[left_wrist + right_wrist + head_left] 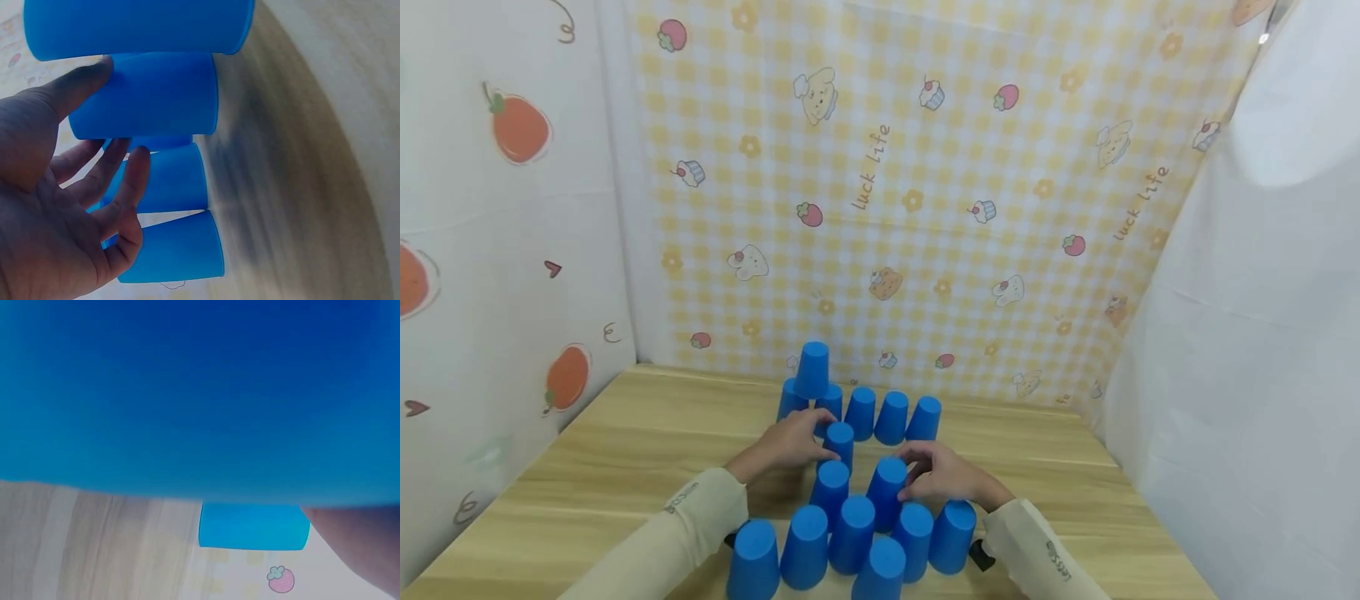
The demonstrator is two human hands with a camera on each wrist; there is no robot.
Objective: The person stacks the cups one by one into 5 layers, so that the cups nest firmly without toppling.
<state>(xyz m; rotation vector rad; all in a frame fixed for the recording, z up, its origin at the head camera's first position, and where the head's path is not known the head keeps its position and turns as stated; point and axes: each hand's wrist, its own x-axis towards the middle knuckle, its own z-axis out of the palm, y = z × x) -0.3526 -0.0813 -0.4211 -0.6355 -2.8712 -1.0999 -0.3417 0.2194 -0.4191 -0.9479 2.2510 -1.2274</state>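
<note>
Several blue plastic cups stand upside down on the table. My left hand holds one blue cup between thumb and fingers, just in front of the back row. In the left wrist view, the thumb lies on one side of that cup and the fingers reach its other side. My right hand grips another blue cup on its right side, with thumb and fingers curled at it. A blue cup very near the lens fills most of the right wrist view, hiding most of the hand.
A back row of blue cups has one cup stacked on its left end. Nearer me, more cups stand close together around a cup. The wooden table ends at a patterned cloth.
</note>
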